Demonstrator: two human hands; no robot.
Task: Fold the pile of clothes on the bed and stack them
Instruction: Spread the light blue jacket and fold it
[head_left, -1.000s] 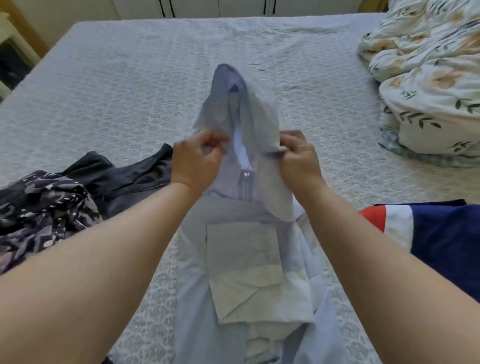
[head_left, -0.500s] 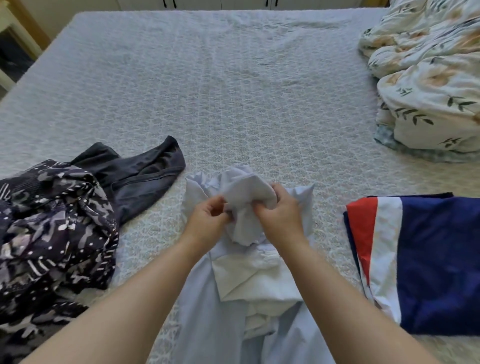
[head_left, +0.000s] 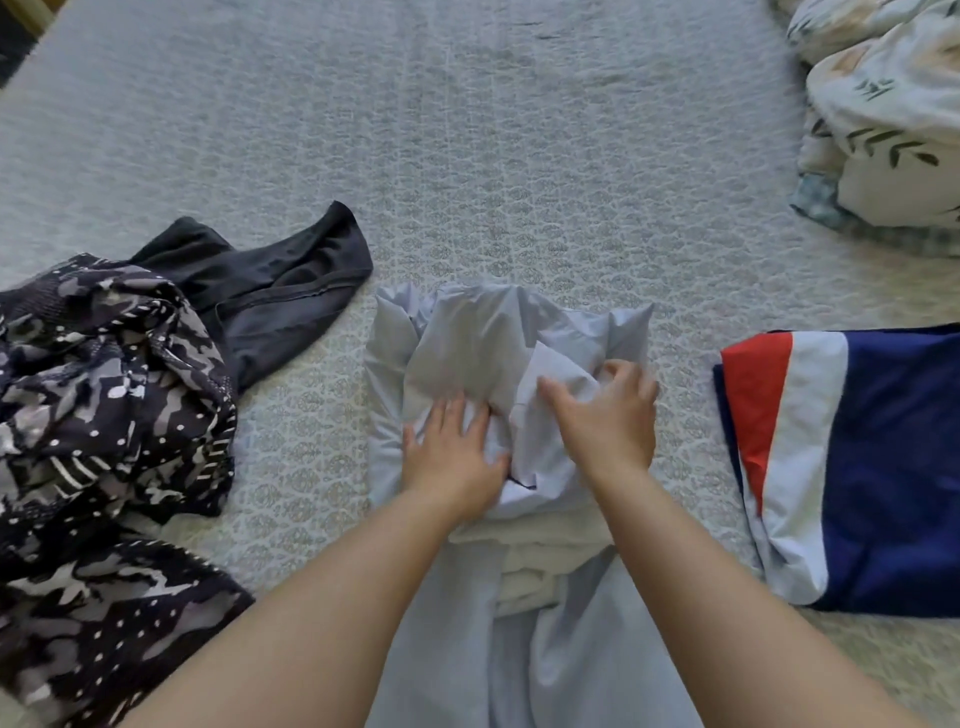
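The light blue garment (head_left: 498, 353) lies on the bed (head_left: 467, 130) directly before the person. The left hand (head_left: 449, 447) presses flat on it, fingers straight, probably pinning the fold. The right hand (head_left: 605, 415) curls into the bunched fabric, gripping it for tucking. The folded tricolour garment (head_left: 857, 467) sits right, starting the stack; unfolded dark clothes (head_left: 104, 405) wait left.

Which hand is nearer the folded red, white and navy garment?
Right. The right hand lies on the pale blue garment, beside the folded garment; the left hand is farther away.
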